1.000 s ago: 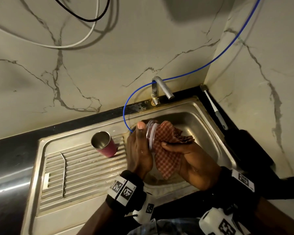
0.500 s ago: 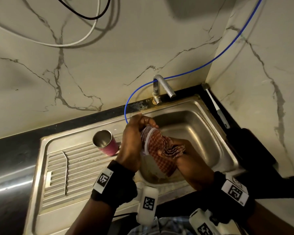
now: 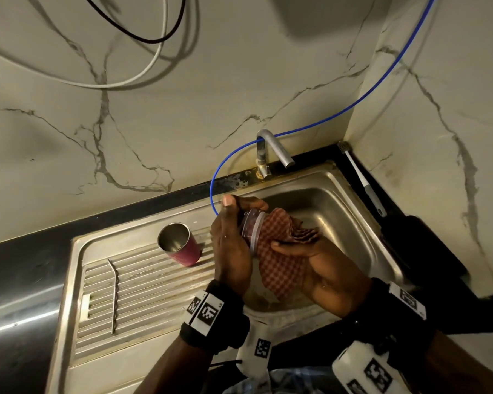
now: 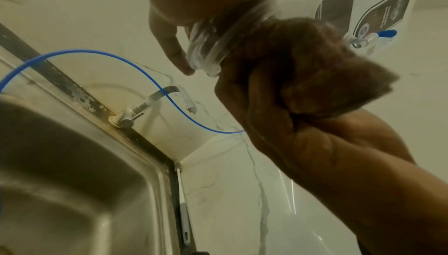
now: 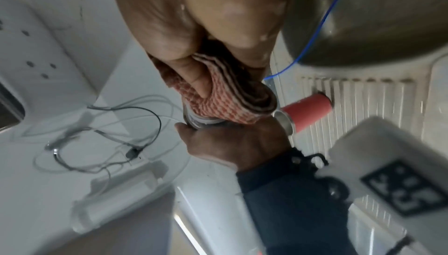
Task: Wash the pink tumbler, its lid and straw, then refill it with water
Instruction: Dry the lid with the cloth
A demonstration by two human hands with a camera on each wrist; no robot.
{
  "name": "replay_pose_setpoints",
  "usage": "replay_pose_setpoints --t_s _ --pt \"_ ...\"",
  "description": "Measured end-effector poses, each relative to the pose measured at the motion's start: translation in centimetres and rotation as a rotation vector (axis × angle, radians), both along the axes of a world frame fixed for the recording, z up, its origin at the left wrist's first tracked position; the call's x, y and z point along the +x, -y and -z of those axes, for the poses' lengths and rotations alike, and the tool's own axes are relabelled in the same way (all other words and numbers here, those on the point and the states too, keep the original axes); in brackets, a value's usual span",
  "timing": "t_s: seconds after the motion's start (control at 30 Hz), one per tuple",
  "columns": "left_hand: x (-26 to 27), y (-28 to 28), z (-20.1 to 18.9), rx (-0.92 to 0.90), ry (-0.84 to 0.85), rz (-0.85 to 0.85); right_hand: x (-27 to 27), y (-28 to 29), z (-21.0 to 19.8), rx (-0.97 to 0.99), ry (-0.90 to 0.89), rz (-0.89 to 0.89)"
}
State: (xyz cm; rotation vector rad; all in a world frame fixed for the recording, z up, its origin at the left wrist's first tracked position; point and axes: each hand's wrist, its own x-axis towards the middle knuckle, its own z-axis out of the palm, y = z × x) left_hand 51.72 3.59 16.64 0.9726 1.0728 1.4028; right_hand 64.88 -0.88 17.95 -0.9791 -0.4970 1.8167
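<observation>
1. Gripping the clear lid (image 3: 252,233) by its rim, the left hand (image 3: 231,248) curls around it above the sink (image 3: 350,223).
2. Right hand (image 3: 319,265) clutches a checked cloth (image 3: 279,251) bunched against the lid.
3. Pink tumbler (image 3: 181,244) stands at nine o'clock of the hands, the straw (image 3: 115,294) farther out toward eight.

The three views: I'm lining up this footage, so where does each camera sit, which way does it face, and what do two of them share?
Head: on the head, facing down at the sink; shows the left hand holding the lid and the right hand pressing the checked cloth.
Left wrist: low over the basin, facing up past the lid to the tap; shows left fingers.
Right wrist: faces along the hand toward the draining board; shows the pink tumbler.
Shared: lid and cloth appear in all three.
</observation>
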Motion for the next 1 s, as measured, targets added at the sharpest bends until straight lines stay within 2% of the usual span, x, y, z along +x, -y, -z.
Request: replay_pose_setpoints --t_s 0.17,0.23,0.33,0.5,0.57,0.7,0.83,0.9,1.0 --pt "0.0 -0.5 -0.7 -0.049 0.031 -0.001 0.1 0.8 -1.4 0.389 0.455 -0.056" --pt "0.1 -0.9 -0.6 -0.086 0.046 0.016 0.1 0.8 -1.1 0.537 0.585 -0.082" --pt "0.4 -0.8 -0.6 -0.081 0.059 0.017 0.3 0.5 -0.6 0.504 0.520 -0.076" --pt "0.6 -0.1 0.1 0.050 0.009 0.015 0.7 0.0 0.0 0.131 0.175 0.023" --pt "0.5 -0.1 0.2 0.099 -0.062 0.022 0.7 -0.3 0.2 0.059 0.126 0.039" --pt "-0.5 -0.3 0.2 0.134 -0.223 0.117 1.4 -0.3 -0.2 0.206 0.281 0.018" --pt "-2.2 -1.0 -0.4 -0.008 -0.476 0.274 2.2 -0.6 0.3 0.334 0.486 0.036" --pt "-2.6 -1.1 -1.2 -0.121 -0.461 0.345 2.4 -0.5 0.4 0.368 0.546 0.001" --pt "-2.5 -1.3 -1.9 -0.317 -0.279 0.346 2.2 -0.1 -0.2 0.452 0.595 -0.120"
